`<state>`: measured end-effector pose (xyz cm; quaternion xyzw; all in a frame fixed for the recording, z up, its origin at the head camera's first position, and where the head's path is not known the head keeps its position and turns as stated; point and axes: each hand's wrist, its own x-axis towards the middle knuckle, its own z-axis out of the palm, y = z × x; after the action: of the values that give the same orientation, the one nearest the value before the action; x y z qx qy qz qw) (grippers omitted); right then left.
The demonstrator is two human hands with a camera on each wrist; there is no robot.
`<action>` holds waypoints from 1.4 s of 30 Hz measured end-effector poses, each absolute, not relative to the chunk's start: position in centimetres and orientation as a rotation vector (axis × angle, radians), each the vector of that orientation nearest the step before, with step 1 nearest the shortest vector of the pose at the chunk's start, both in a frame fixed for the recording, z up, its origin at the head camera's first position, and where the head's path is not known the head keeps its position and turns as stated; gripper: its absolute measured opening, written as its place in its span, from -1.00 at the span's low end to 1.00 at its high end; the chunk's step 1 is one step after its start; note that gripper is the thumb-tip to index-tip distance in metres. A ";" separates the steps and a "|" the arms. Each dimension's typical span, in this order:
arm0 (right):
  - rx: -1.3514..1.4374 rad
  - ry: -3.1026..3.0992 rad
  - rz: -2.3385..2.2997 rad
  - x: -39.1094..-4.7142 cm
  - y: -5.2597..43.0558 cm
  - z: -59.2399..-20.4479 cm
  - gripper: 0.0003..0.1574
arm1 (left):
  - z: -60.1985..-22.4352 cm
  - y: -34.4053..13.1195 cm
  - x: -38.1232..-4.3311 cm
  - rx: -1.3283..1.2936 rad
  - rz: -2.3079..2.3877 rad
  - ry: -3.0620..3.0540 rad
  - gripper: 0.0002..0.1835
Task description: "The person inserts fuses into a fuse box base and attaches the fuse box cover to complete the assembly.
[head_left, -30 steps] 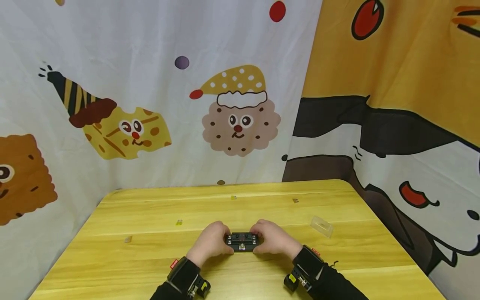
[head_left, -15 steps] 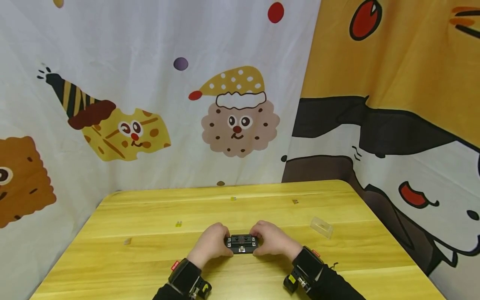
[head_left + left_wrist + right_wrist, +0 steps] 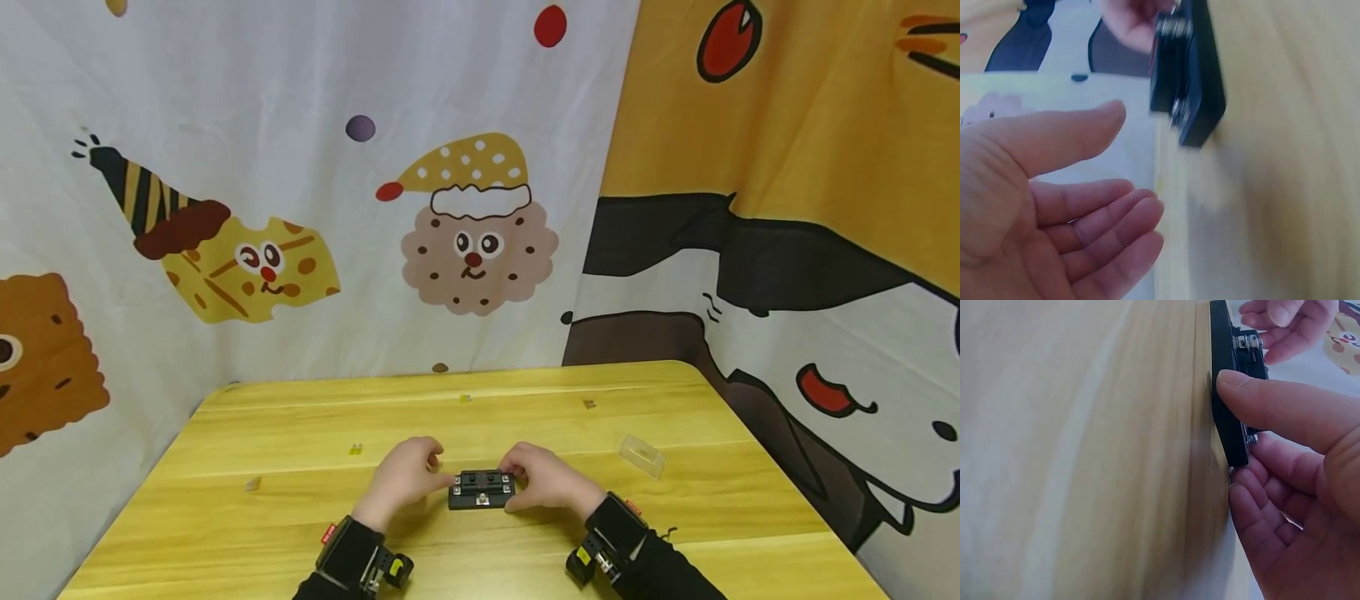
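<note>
A black rectangular block with metal screw terminals lies between the hands, close above or on the wooden table. My right hand holds its right end; in the right wrist view the thumb presses on the block's side and the other fingers curl behind it. My left hand is off the block's left end, with a gap between them in the left wrist view. There the left thumb and fingers are spread apart with nothing between them. The block looks blurred in that view.
To the right on the table lies a clear plastic piece. Several small flat bits are scattered about, among them a yellowish one and a brownish one. A cartoon-printed curtain hangs behind the table.
My left hand has let go of the block's left end and moved away to the left, its fingers spreading. The right hand keeps its hold, and the block has hardly shifted.
</note>
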<state>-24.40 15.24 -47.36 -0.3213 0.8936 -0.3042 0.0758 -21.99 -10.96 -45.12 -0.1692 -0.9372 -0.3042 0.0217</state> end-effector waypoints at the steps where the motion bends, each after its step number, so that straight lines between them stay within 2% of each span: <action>1: -0.967 2.681 -0.910 -24.4 15.2 -47.4 -0.46 | -45.0 -11.4 -22.0 -0.499 -0.932 -2.895 -0.54; 9: -0.977 2.693 -0.886 -24.3 15.3 -47.4 -0.46 | -44.7 -15.0 -22.5 -0.371 -0.746 -2.874 -0.72; 19: -0.959 2.688 -0.887 -24.2 15.2 -47.2 -0.45 | -44.5 -18.1 -22.7 -0.365 -0.487 -2.846 -0.87; 26: -0.938 2.685 -0.887 -24.1 15.2 -47.1 -0.44 | -44.5 -19.6 -23.3 -0.374 -0.335 -2.839 -0.80; 31: -0.949 2.681 -0.889 -24.1 15.2 -47.1 -0.44 | -44.6 -20.3 -23.9 -0.367 -0.293 -2.834 -0.65; 42: -0.941 2.687 -0.894 -24.2 15.3 -47.3 -0.45 | -45.4 -20.7 -25.0 -0.413 -0.140 -2.863 -0.76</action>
<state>-24.21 15.25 -47.30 -0.3143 0.8977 -0.2987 0.0787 -25.00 -20.72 -45.37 -0.1414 -0.9812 -0.0479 0.1224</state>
